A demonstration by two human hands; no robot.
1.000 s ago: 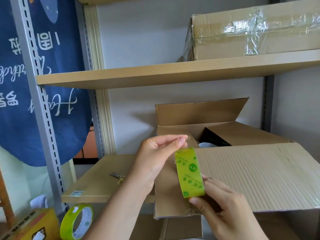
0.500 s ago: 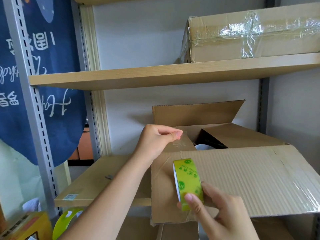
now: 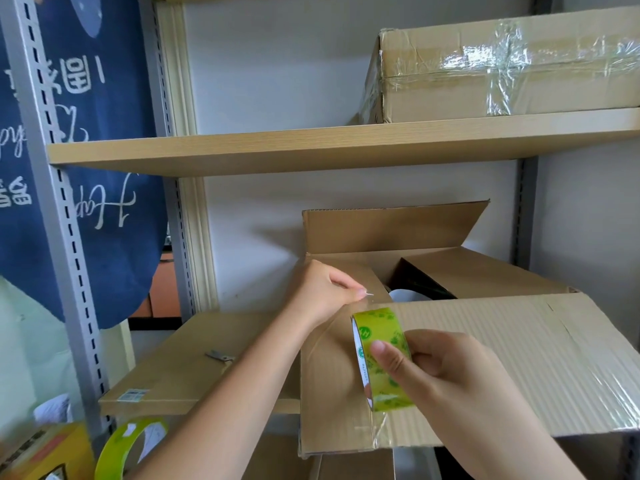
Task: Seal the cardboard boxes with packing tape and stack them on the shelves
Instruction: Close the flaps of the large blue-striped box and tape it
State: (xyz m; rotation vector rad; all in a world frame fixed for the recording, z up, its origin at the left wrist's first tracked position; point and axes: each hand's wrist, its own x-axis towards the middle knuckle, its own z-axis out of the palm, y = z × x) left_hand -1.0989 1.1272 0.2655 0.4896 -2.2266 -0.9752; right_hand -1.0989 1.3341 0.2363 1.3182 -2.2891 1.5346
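Observation:
An open cardboard box (image 3: 485,341) sits on the lower shelf (image 3: 180,368), its back flap up and its near flap folded toward me. My right hand (image 3: 440,372) grips a green roll of clear packing tape (image 3: 381,355) over the near flap's left part. My left hand (image 3: 329,292) pinches the free end of the tape above the roll, near the box's left flap, with a short clear strip stretched between hand and roll. A taped-up box (image 3: 502,64) rests on the upper shelf (image 3: 311,147).
A small metal clip (image 3: 219,356) lies on the lower shelf left of the box. A second green tape roll (image 3: 128,448) and a yellow carton (image 3: 45,455) sit at the bottom left. A grey slotted upright (image 3: 59,209) and blue cloth (image 3: 110,161) stand to the left.
My left hand has pulled the tape end up and away from the roll. My right hand has lowered the roll and shifted its grip around it. The camera has moved closer.

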